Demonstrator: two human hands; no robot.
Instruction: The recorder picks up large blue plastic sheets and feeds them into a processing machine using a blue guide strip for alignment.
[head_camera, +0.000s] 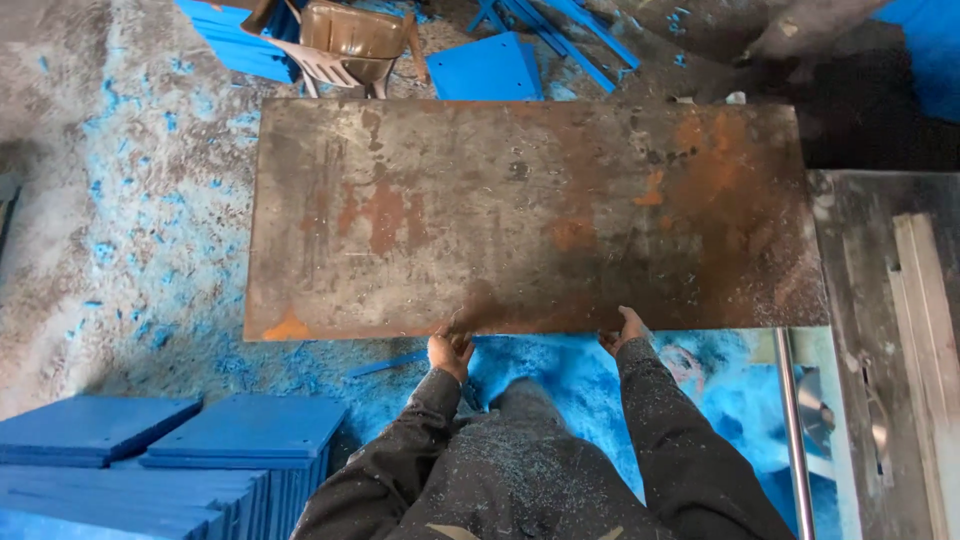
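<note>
Fingers (455, 342) on rusty plate (530, 215) edge

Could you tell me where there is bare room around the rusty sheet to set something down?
The grey floor left of the rusty metal sheet is bare apart from blue chips. The sheet's top is bare too. Crowded: blue panel stacks lower left, chair and blue pieces behind, machine right.

Both hands, left hand (450, 352) and right hand (624, 330), seemingly grip the rusty metal sheet's (530, 215) near edge.

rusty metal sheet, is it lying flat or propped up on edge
Flat: the rusty rectangular metal sheet shows its whole broad face upward, with the left hand and right hand gripping its near edge.
</note>
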